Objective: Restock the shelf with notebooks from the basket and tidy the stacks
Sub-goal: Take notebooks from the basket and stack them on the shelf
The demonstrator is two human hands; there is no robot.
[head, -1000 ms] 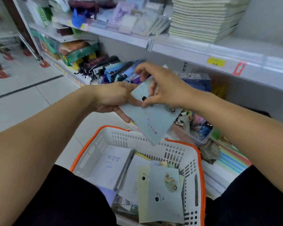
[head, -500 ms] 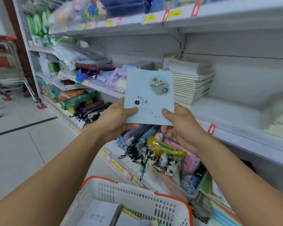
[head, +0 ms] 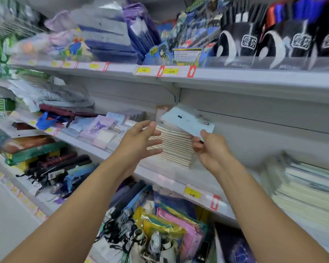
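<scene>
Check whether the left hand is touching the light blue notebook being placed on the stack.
Apart. The head view shows the left hand open beside the stack, with a clear gap to the light blue notebook, which only the right hand pinches.

Bare forearms, seemingly no sleeves

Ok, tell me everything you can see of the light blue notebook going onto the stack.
The light blue notebook is thin and flat with a soft, paper-like cover carrying a small dark mark and a tiny picture, both blurred. It lies tilted, resting on top of the stack of notebooks on the middle shelf. The right hand pinches its near corner; the left hand, fingers spread, is beside the stack and apart from it.
</scene>
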